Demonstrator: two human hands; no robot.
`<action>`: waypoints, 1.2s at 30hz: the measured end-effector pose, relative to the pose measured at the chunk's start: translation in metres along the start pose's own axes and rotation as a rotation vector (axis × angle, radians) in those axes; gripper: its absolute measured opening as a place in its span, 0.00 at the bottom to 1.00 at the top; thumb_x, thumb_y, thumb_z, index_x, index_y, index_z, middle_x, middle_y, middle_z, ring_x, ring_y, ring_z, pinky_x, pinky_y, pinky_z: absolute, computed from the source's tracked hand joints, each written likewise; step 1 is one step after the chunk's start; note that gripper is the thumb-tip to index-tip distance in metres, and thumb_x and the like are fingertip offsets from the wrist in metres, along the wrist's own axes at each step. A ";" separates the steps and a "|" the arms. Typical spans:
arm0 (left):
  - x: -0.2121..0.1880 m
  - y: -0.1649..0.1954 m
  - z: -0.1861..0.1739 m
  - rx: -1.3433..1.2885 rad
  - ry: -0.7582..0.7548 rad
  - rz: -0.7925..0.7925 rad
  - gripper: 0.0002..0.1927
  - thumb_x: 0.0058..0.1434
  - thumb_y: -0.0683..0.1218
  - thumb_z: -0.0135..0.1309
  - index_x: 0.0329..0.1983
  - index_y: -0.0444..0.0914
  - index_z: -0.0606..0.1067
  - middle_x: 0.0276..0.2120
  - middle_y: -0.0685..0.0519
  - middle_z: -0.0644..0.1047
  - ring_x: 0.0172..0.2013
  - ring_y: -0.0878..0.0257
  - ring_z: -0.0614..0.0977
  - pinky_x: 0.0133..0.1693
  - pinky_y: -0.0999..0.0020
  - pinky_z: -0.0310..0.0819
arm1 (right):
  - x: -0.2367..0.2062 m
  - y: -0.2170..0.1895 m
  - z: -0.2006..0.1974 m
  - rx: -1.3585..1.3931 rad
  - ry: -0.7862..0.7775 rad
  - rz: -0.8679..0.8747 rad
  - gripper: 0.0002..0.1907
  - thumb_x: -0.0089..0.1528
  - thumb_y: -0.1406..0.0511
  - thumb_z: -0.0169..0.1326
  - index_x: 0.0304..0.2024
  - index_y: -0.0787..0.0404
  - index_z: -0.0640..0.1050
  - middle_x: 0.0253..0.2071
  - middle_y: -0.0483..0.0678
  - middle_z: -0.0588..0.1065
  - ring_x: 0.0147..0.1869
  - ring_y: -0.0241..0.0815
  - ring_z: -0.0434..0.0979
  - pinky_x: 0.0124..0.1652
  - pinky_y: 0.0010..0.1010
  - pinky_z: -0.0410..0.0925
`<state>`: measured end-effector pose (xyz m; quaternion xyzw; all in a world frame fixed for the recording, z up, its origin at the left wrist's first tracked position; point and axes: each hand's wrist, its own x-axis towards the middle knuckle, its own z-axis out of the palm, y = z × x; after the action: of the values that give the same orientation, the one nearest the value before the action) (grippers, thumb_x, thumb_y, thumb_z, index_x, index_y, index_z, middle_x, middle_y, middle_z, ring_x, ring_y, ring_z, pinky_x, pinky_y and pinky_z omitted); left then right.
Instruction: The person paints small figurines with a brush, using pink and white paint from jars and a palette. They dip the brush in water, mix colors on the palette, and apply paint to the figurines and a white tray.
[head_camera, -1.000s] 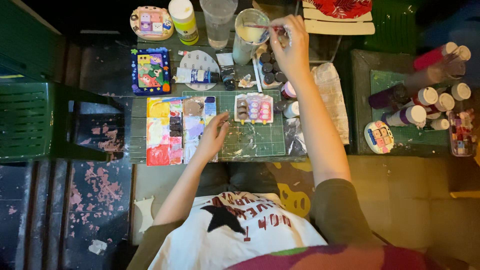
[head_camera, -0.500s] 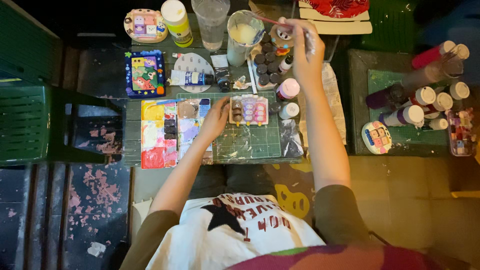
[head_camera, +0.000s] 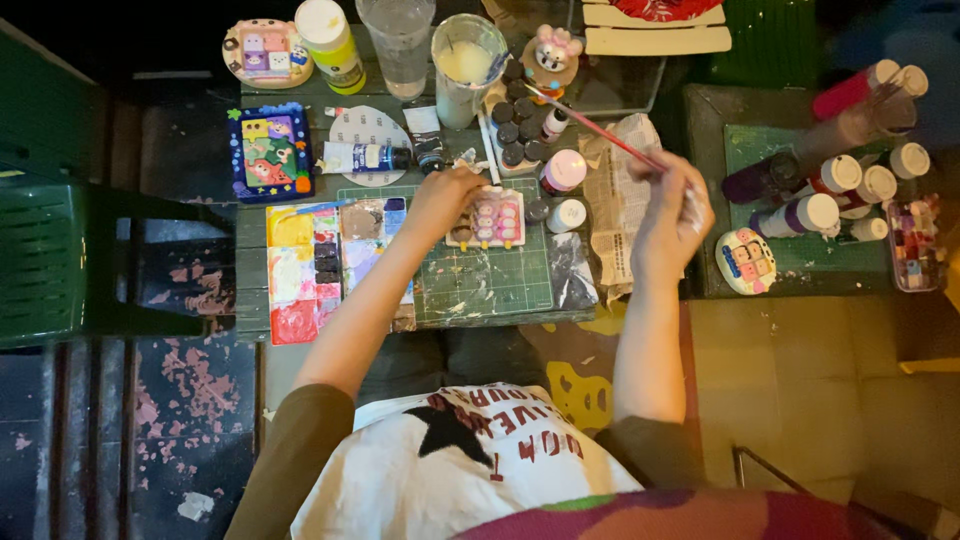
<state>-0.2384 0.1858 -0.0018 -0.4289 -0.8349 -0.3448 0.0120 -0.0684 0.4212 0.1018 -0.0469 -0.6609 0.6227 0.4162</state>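
Left hand fingers curled, pinning pink plaster piece on green cutting mat near centre; right hand pinches paintbrush at right: keep piece steady, wrist braced, strokes light.

Left hand rests forward, fingers curled down; right hand is raised, fingers pinched.

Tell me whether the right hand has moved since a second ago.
Yes. The right hand, holding the paintbrush, has pulled back from the water cup toward the person, now over the newspaper.
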 end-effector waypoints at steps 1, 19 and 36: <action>0.002 -0.002 0.001 -0.005 -0.007 -0.007 0.09 0.64 0.46 0.55 0.44 0.42 0.81 0.40 0.47 0.82 0.41 0.47 0.82 0.44 0.53 0.76 | -0.005 0.003 -0.009 0.072 0.019 -0.002 0.13 0.76 0.64 0.47 0.53 0.70 0.76 0.45 0.54 0.79 0.50 0.41 0.78 0.57 0.34 0.71; 0.004 0.010 0.007 -0.013 -0.101 -0.039 0.09 0.66 0.48 0.52 0.46 0.41 0.79 0.36 0.45 0.82 0.38 0.45 0.82 0.37 0.50 0.75 | -0.087 0.011 -0.077 0.485 0.359 0.359 0.11 0.69 0.69 0.55 0.52 0.69 0.76 0.46 0.51 0.78 0.48 0.42 0.76 0.52 0.33 0.70; 0.006 0.037 -0.064 -0.125 -0.123 0.085 0.11 0.67 0.47 0.54 0.50 0.41 0.80 0.41 0.44 0.82 0.41 0.44 0.82 0.40 0.52 0.75 | -0.172 0.047 -0.042 0.804 -0.178 0.857 0.19 0.80 0.52 0.39 0.39 0.55 0.65 0.31 0.42 0.69 0.27 0.34 0.63 0.24 0.26 0.57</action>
<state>-0.2331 0.1672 0.0696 -0.4843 -0.7920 -0.3682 -0.0515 0.0472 0.3643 -0.0290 -0.0956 -0.3277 0.9383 0.0558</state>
